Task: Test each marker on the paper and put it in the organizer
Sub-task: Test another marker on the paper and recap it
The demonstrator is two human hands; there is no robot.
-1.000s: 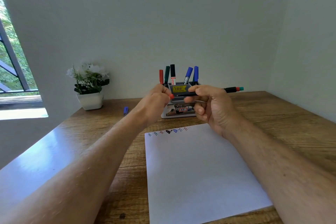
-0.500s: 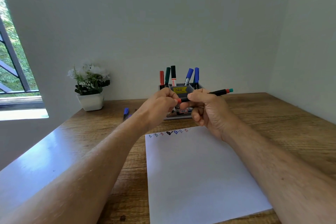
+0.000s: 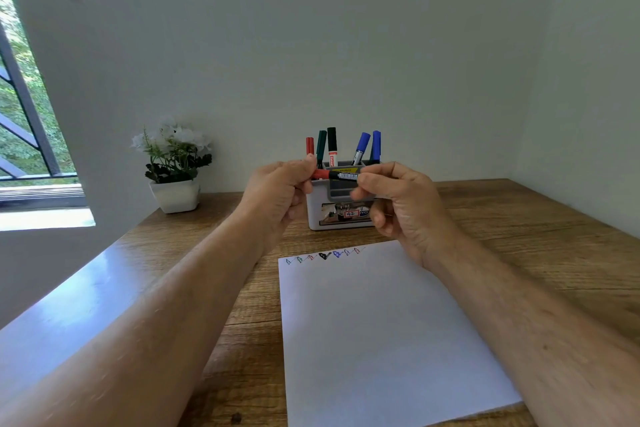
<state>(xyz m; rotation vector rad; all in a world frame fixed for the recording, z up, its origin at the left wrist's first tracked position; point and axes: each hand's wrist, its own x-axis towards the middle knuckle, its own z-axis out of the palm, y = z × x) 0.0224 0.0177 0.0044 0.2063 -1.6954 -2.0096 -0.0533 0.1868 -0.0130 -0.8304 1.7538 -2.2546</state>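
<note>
Red cap [image 3: 320,174] now back on black marker [image 3: 346,176]

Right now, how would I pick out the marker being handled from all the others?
Find the grey-and-white plastic organizer at the back of the wooden table, against the wall. In front of it, the left hand and right hand hold the black marker with a red cap. It alone lies level; the rest stand upright inside.

light: daylight from window [image 3: 31,135] at left | glare: tabletop [image 3: 69,315] sheen | edges: wide-angle bending, forearms soft
</note>
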